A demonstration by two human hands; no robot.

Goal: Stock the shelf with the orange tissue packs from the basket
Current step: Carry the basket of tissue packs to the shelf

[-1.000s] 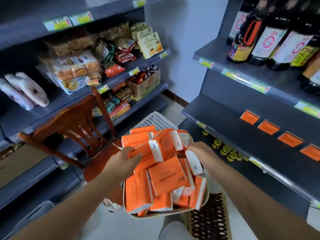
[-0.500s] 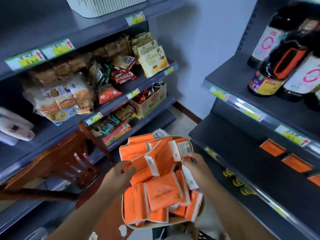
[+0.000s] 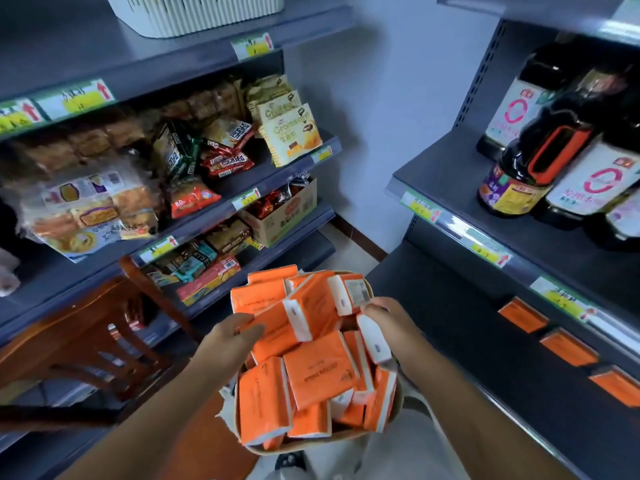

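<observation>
Dark grey store shelving stands on both sides of the basket (image 3: 349,439), with a pale wall and a strip of light floor beyond it. The shelf (image 3: 467,327) you are stocking lies to the basket's right. Three shelved packs (image 3: 568,348) lie flat on it in a single row, too blurred to show which way they point.

The orange tissue packs (image 3: 322,372) fill the basket in a loose heap. There are more than a dozen, too overlapped for an exact count, and their long axes point every way. The middle one lies face up, its length roughly across the basket.

Your left hand (image 3: 228,337) grips the slanted pack (image 3: 273,317) at the basket's left side. That pack's long axis runs away from you toward the basket's far right, white end leading. Your right hand (image 3: 391,320), over the basket's right side, pinches the labelled pack (image 3: 356,292), which stands on edge near the far rim.

One wooden chair (image 3: 104,323) and the snack shelves (image 3: 207,161) stand left of the basket. At least four dark bottles (image 3: 540,161) stand up and to its right. One white slatted crate (image 3: 194,12) sits high above the basket's left.
</observation>
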